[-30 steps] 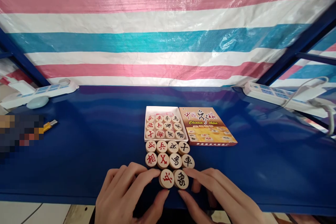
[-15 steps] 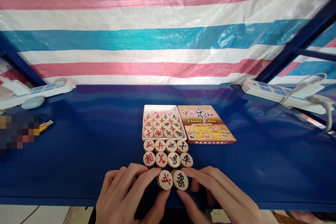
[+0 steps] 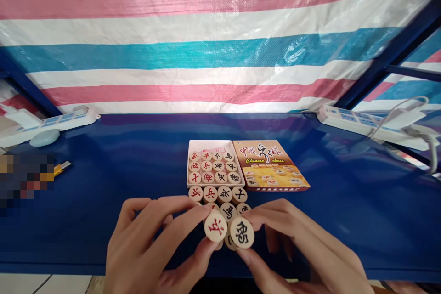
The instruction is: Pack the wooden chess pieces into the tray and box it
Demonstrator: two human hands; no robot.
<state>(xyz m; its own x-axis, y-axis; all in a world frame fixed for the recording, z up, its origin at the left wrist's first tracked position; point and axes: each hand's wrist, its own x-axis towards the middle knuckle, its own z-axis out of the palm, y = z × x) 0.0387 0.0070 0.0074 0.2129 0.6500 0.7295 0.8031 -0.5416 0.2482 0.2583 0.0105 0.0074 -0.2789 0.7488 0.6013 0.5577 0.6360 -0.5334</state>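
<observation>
Between thumb and forefinger, my left hand (image 3: 160, 243) pinches a round wooden piece with a red character (image 3: 215, 226). My right hand (image 3: 303, 248) pinches a piece with a black character (image 3: 242, 232) beside it. Below these two, other pieces are partly hidden. Stacked pieces stand in rows just beyond, such as a black-marked one (image 3: 228, 212) and a red-marked one (image 3: 210, 194). Behind them a white open box (image 3: 189, 147) holds three rows of red and black pieces. The printed Chinese chess lid (image 3: 270, 165) lies against the box's right side.
On the blue table (image 3: 138, 156), power strips stand at the back left (image 3: 69, 119) and back right (image 3: 347, 119). A pale oval object (image 3: 44, 138) and a yellow cutter (image 3: 62, 168) lie at the left. A striped sheet (image 3: 206, 55) hangs behind.
Both hands have lifted their pieces off the near stacks, uncovering pieces beneath. The hands have moved slightly apart and now cover part of the second row.
</observation>
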